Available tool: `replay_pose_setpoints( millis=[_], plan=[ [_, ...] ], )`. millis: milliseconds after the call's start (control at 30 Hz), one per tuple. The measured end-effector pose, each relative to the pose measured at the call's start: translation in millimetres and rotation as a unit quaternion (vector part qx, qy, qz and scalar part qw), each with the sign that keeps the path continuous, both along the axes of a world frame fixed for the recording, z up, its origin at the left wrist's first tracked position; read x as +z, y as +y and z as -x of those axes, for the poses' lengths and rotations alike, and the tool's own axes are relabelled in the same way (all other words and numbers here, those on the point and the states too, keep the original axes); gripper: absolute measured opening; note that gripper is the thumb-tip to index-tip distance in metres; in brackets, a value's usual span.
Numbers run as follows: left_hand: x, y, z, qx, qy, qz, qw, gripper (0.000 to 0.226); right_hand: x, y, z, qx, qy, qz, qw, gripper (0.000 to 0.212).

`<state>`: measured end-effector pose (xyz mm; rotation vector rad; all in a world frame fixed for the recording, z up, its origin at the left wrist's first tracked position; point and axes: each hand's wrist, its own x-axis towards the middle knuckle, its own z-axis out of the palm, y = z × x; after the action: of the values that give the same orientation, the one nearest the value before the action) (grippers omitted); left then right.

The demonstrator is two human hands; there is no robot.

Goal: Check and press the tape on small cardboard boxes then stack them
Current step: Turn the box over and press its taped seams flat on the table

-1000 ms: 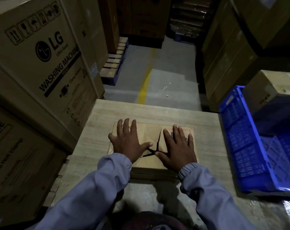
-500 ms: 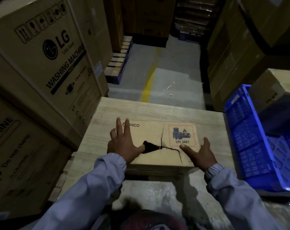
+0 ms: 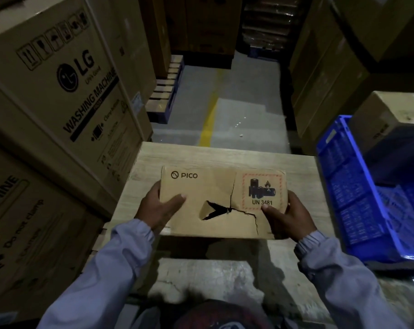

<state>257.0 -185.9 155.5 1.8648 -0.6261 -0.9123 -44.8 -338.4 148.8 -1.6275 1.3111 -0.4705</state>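
- I am holding a small, flat cardboard box (image 3: pixel 201 186), printed PICO, by its two short ends over the near part of a pale wooden table (image 3: pixel 201 153). Its near edge is overhanging the table's near edge, and I cannot tell whether the far edge is resting on the wood.
- Risk: the top face is carrying a jagged tear (image 3: pixel 225 208) near its middle, with cracks running toward the near edge and up beside the red-bordered battery label (image 3: pixel 263 188). I am judging that squeezing the ends inward could buckle this weakened panel and widen the tear.
- Risk: I am gripping only at the ends, so a slip could tilt the box and drop it to the floor in front of me. The battery label suggests contents that should not be knocked.
- Risk: I am not making out any tape on this face, so I could miss a seal that is lifting.
- Risk: a blue plastic crate (image 3: pixel 343 186) is standing just beside the table on my right, and swinging the box that way could catch a corner on its wall.
- My left hand (image 3: pixel 157 210) is gripping the left end, with the thumb lying on the top face and the fingers going underneath, out of sight.
- My right hand (image 3: pixel 289 217) is gripping the right end, with the thumb pressing just below the label and the fingers hidden beneath.
- Both grey-sleeved forearms are reaching forward, hands well apart.
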Motion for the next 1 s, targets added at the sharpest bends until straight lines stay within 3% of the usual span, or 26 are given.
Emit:
replay_pose_setpoints(
  millis=[100, 267, 367, 500, 633, 800, 900, 1000],
  plan=[
    [2.9, -4.0, 0.7, 0.029, 0.022, 0.009, 0.999, 0.044, -0.2, -2.5, 4.4, -0.004, -0.002, 0.022, 1.0, 0.055],
    [-31.4, 11.1, -6.4, 0.068, 0.097, -0.037, 0.992, 0.044, -6.5, 9.4, 10.7, -0.059, -0.048, -0.024, 0.997, 0.034],
    [-43.7, 22.6, 0.7, 0.045, 0.084, -0.07, 0.993, 0.036, -19.1, 24.1, 17.3, -0.095, -0.065, -0.052, 0.992, 0.045],
    [-55.3, 31.1, 13.4, -0.015, 0.05, -0.117, 0.992, 0.04, -31.5, 42.2, 26.7, -0.116, -0.041, -0.094, 0.988, 0.036],
    [-67.3, 41.6, 25.7, -0.018, -0.002, -0.119, 0.993, 0.038, -44.6, 57.5, 33.5, -0.122, 0.005, -0.099, 0.988, 0.072],
    [-67.4, 37.9, 28.0, -0.059, -0.024, -0.143, 0.988, 0.045, -63.9, 76.6, 38.6, -0.17, 0.03, -0.128, 0.977, 0.058],
    [-68.6, 23.6, 23.4, -0.094, -0.096, -0.191, 0.972, 0.071, -78.0, 85.6, 31.2, -0.292, -0.019, -0.2, 0.935, 0.082],
    [-62.6, -2.6, 16.4, -0.143, -0.248, -0.178, 0.941, 0.092, -77.6, 101.5, 8.9, -0.404, -0.125, -0.333, 0.843, 0.072]
  ],
)
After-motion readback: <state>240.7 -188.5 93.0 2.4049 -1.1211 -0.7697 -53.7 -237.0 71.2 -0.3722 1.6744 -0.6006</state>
